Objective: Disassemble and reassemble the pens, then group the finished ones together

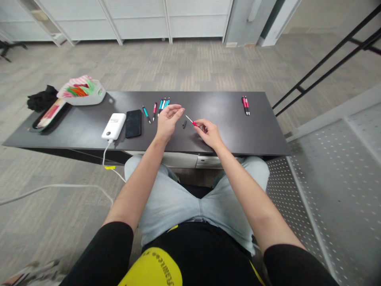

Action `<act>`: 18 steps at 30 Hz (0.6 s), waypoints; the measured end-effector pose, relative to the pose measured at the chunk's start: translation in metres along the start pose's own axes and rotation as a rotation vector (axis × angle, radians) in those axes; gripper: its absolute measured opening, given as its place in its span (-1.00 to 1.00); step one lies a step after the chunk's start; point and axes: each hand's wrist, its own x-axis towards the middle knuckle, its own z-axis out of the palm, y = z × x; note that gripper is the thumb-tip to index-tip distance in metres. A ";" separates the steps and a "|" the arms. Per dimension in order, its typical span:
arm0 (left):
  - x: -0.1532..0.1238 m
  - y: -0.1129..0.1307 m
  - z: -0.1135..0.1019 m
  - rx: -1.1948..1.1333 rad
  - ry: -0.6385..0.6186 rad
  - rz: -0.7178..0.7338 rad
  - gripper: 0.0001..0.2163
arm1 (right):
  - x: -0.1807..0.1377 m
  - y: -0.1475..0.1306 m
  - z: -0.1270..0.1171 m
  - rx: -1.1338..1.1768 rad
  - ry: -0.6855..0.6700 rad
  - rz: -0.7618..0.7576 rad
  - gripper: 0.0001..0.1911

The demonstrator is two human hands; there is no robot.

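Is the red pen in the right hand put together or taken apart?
Taken apart, it seems: the right hand holds a red pen part with a thin white tip showing, and a small black piece lies separately on the table.

Red pen part (193,123) tilted above the table, white tip up-left

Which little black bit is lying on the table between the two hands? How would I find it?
Start at the long dark table and find the two hands near its middle. Between the left hand and the right hand, which holds a red pen part, lies a small black piece. Unlike the whole pens behind, it is short, dark and alone.
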 end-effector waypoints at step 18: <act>0.001 -0.010 -0.004 -0.020 0.010 0.030 -0.34 | 0.000 -0.003 0.000 -0.010 0.016 0.033 -0.63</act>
